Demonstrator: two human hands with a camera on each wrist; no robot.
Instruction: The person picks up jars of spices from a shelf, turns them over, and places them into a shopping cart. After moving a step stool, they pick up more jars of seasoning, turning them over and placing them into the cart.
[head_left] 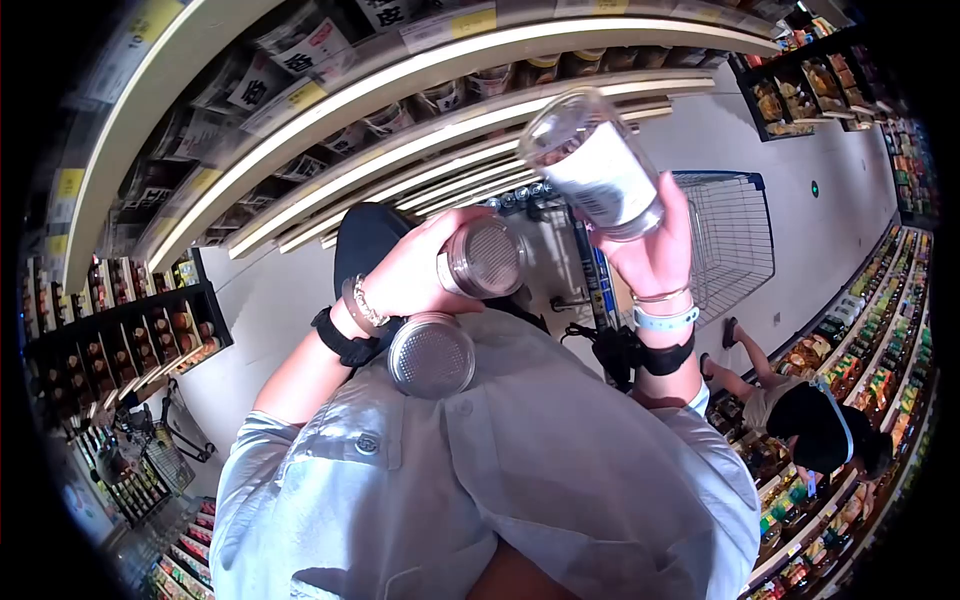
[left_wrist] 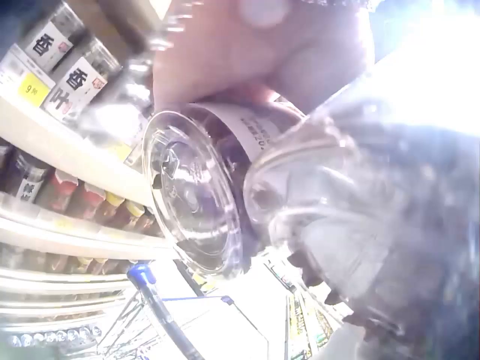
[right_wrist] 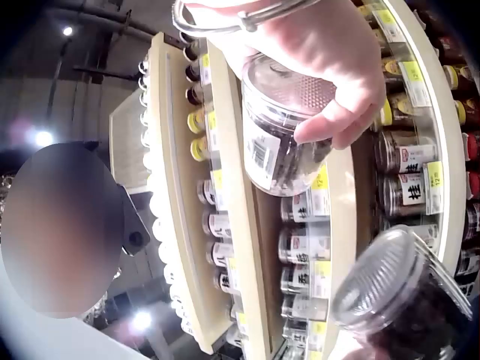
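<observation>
My left hand grips a clear jar with a silver-looking lid, held in front of my chest. Below that hand a second lidded jar sits against my shirt. In the left wrist view the gripped jar shows its clear base, and another clear plastic jar fills the near right side. My right hand holds up a tilted clear jar, its white label facing my head. The right wrist view shows dark contents and a barcode label on this jar, with fingers wrapped about its lid end.
Long shelves of labelled jars with yellow price tags run close ahead. A wire shopping cart stands beyond my right hand. Another person is by the shelves at lower right. A second cart stands at far left.
</observation>
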